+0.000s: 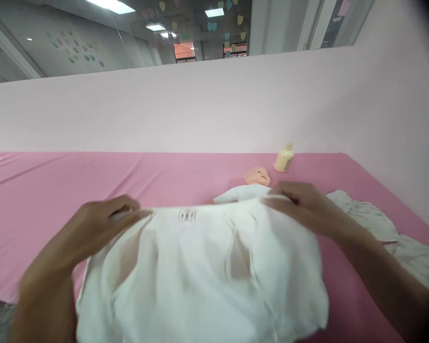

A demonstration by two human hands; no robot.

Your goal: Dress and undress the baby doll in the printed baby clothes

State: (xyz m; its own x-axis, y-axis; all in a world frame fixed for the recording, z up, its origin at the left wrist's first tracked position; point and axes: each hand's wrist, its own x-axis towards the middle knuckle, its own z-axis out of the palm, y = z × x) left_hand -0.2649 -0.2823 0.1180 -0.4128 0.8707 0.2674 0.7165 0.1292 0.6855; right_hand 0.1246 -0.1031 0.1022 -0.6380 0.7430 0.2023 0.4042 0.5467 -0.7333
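Note:
A white baby garment (200,267) hangs spread out in front of me, held up by its top edge. A small printed label shows near the middle of that edge. My left hand (107,216) pinches the upper left corner, and my right hand (300,205) pinches the edge toward the right. Folds and two darker areas show in the cloth; its lower end runs out of view. Just beyond it lies a baby doll (257,176) in a white top, its body mostly hidden behind the garment.
A pale yellow pump bottle (283,159) stands past the doll's head. More white clothes (372,221) lie at the right, partly behind my right arm. Pink cloth (75,186) covers the table, with a white wall (164,109) behind and at the right. Windows rise above the wall.

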